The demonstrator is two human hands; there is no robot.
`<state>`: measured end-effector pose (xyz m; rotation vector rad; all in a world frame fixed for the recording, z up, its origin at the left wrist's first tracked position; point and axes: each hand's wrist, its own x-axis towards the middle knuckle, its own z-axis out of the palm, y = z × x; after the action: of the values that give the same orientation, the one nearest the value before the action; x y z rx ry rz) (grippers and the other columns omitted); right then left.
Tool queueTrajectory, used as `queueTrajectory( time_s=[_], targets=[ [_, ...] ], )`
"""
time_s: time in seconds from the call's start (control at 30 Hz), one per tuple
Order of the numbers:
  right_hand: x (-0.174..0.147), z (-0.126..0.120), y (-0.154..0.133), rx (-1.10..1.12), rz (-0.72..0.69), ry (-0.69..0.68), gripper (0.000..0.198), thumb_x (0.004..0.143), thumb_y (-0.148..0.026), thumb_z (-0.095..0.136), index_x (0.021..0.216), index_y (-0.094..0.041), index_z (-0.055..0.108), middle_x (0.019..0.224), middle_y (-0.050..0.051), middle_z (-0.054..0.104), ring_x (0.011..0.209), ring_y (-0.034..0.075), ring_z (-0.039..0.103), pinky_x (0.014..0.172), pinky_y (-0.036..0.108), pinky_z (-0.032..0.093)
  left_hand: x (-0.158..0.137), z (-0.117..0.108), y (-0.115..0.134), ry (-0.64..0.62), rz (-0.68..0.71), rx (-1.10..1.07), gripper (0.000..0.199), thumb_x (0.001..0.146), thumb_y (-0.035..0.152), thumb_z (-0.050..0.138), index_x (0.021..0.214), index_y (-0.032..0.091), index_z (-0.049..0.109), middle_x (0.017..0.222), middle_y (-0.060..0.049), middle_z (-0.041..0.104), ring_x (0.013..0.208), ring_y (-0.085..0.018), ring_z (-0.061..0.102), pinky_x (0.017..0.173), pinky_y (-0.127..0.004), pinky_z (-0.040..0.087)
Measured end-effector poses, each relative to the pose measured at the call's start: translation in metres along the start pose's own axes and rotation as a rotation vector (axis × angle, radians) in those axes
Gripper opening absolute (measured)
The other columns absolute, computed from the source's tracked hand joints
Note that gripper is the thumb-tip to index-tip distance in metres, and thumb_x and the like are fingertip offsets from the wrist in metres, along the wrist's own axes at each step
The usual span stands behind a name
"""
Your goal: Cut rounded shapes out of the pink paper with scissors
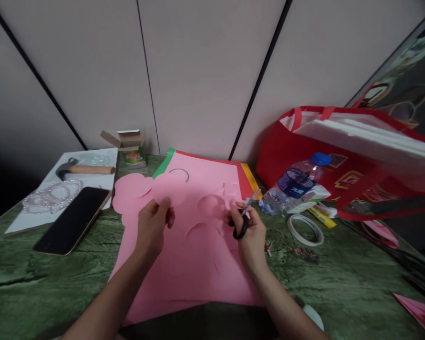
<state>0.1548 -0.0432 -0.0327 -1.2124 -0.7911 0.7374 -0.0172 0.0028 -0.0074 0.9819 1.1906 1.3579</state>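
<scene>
My left hand (154, 222) is closed in a pinch on the lower edge of a round pink paper cutout (172, 185), which is held up over the sheets. In my right hand (250, 236) are scissors (245, 219) with black handles, their blades pointing up and to the right. Large pink paper (184, 278) lies beneath both hands, with curved cut lines and loose rounded pieces on it. More pink paper circles (132, 186) overlap at its upper left. Red, yellow and green sheets (168, 160) stick out from under the pink ones at the back.
At left are a black phone (72, 219), a hammer (88, 169), strung beads (53, 196) and an opened small box (132, 153). To the right, a water bottle (293, 184) leans by a red bag (279, 151), with a tape roll (305, 230) in front. A wall (198, 85) stands behind.
</scene>
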Motion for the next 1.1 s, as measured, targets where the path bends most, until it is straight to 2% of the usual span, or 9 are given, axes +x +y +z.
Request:
queueTrajectory(
  time_s=[0.17, 0.27, 0.4, 0.5, 0.6, 0.7, 0.8, 0.93, 1.1],
  targets=[
    [0.027, -0.027, 0.012, -0.236, -0.228, 0.093, 0.028, 0.066, -0.027, 0.064, 0.089, -0.017, 0.053, 0.082, 0.004, 0.059, 0.077, 0.019, 0.058, 0.073, 0.033, 0.043, 0.014, -0.007, -0.001, 0.059, -0.055, -0.103, 0.017, 0.067, 0.026, 0.058, 0.077, 0.015, 0.05, 0.076, -0.002, 0.058, 0.05, -0.01, 0.055, 0.047, -0.025, 0.044],
    [0.03, -0.031, 0.019, -0.561, -0.345, -0.077, 0.034, 0.061, -0.02, 0.065, 0.092, -0.017, 0.055, 0.092, 0.008, 0.06, 0.087, 0.023, 0.055, 0.079, 0.037, 0.041, 0.016, -0.007, -0.002, 0.04, -0.056, -0.15, 0.032, 0.065, 0.022, 0.062, 0.093, 0.017, 0.05, 0.091, -0.004, 0.057, 0.066, -0.014, 0.061, 0.058, -0.03, 0.049],
    [0.027, -0.03, 0.027, -0.902, -0.513, -0.22, 0.032, 0.06, -0.01, 0.056, 0.091, -0.017, 0.056, 0.089, 0.008, 0.06, 0.084, 0.024, 0.053, 0.072, 0.035, 0.044, 0.019, -0.008, -0.003, -0.013, -0.027, -0.068, 0.047, 0.064, 0.023, 0.064, 0.108, 0.02, 0.048, 0.094, -0.005, 0.056, 0.078, -0.017, 0.06, 0.069, -0.034, 0.049],
    [0.03, -0.035, 0.028, -0.949, -0.531, -0.174, 0.031, 0.061, -0.005, 0.047, 0.087, -0.018, 0.056, 0.083, 0.007, 0.059, 0.078, 0.023, 0.053, 0.067, 0.033, 0.044, 0.015, -0.01, 0.0, -0.206, 0.029, 0.24, 0.048, 0.066, 0.029, 0.062, 0.111, 0.017, 0.05, 0.097, -0.009, 0.058, 0.09, -0.021, 0.058, 0.079, -0.039, 0.045],
    [0.038, -0.046, 0.019, -0.993, -0.561, -0.093, 0.036, 0.059, -0.002, 0.044, 0.088, -0.018, 0.055, 0.085, 0.008, 0.057, 0.082, 0.025, 0.05, 0.069, 0.034, 0.042, 0.002, -0.011, 0.002, -0.515, 0.138, 0.637, 0.065, 0.062, 0.033, 0.065, 0.121, 0.019, 0.043, 0.116, -0.013, 0.053, 0.11, -0.027, 0.047, 0.091, -0.044, 0.036],
    [0.047, -0.058, 0.007, -1.046, -0.58, -0.001, 0.039, 0.058, -0.001, 0.043, 0.092, -0.017, 0.054, 0.09, 0.01, 0.054, 0.09, 0.027, 0.045, 0.073, 0.037, 0.039, -0.012, -0.011, -0.001, -0.849, 0.248, 1.019, 0.101, 0.05, 0.035, 0.073, 0.135, 0.023, 0.019, 0.142, -0.014, 0.024, 0.13, -0.031, 0.011, 0.102, -0.052, 0.01],
    [0.053, -0.067, -0.003, -1.106, -0.575, 0.012, 0.039, 0.06, -0.001, 0.044, 0.094, -0.017, 0.054, 0.093, 0.01, 0.053, 0.093, 0.027, 0.043, 0.075, 0.037, 0.037, -0.019, -0.009, -0.009, -1.036, 0.236, 1.299, 0.114, 0.048, 0.036, 0.074, 0.137, 0.021, 0.005, 0.145, -0.016, 0.004, 0.131, -0.031, -0.007, 0.1, -0.056, -0.001],
    [0.053, -0.069, -0.011, -1.188, -0.549, -0.085, 0.035, 0.06, -0.001, 0.047, 0.089, -0.018, 0.057, 0.088, 0.008, 0.056, 0.087, 0.026, 0.047, 0.075, 0.035, 0.036, -0.015, -0.008, -0.015, -0.986, 0.228, 1.477, 0.113, 0.048, 0.035, 0.074, 0.137, 0.02, 0.005, 0.145, -0.017, 0.001, 0.129, -0.032, -0.012, 0.1, -0.055, -0.001],
    [0.039, -0.054, -0.023, -1.257, -0.417, -0.207, 0.034, 0.066, -0.004, 0.047, 0.096, -0.018, 0.053, 0.095, 0.011, 0.057, 0.089, 0.026, 0.049, 0.071, 0.032, 0.035, -0.007, -0.007, -0.009, -0.788, 0.269, 1.537, 0.099, 0.052, 0.031, 0.072, 0.134, 0.019, 0.02, 0.143, -0.016, 0.017, 0.131, -0.035, 0.001, 0.101, -0.053, 0.007]
  ],
)
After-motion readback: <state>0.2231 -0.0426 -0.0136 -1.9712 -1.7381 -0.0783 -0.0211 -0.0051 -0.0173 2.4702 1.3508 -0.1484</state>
